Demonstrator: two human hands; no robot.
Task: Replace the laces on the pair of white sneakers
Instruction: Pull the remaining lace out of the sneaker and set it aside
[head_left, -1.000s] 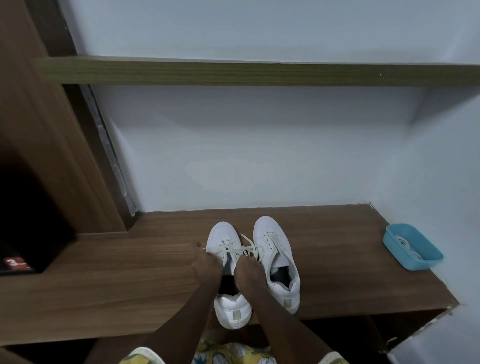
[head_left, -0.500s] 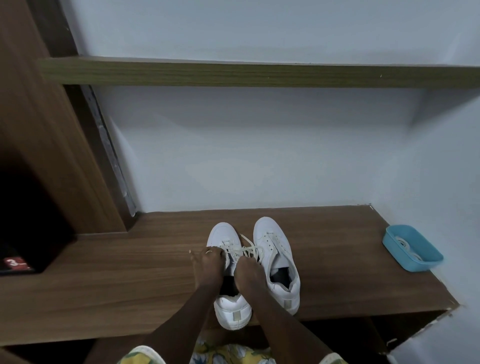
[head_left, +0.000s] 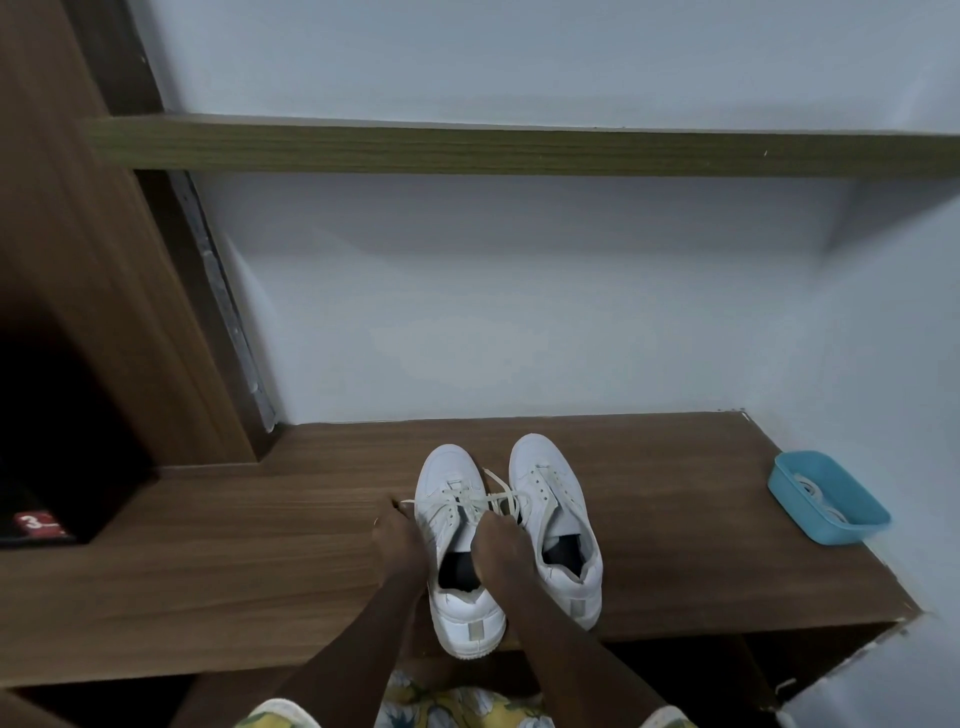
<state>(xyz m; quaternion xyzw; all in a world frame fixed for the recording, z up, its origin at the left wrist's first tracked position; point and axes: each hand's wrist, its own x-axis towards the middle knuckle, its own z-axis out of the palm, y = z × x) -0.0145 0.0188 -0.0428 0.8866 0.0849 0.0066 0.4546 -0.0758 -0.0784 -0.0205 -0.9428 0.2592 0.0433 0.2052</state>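
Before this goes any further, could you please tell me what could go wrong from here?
1. The nearer sneaker has its heel right at the front edge of the bench. With the left hand and right hand both gripping its lace, a tug toward the person could drag it off.
2. A loose lace end reaches toward the other sneaker and might snag on it.

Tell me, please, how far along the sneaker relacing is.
Nothing looks finished. In hand: the left hand and right hand each pinch the cream lace on the nearer white sneaker. Left: the other white sneaker has a lace too; coiled laces lie in the blue plastic tray.
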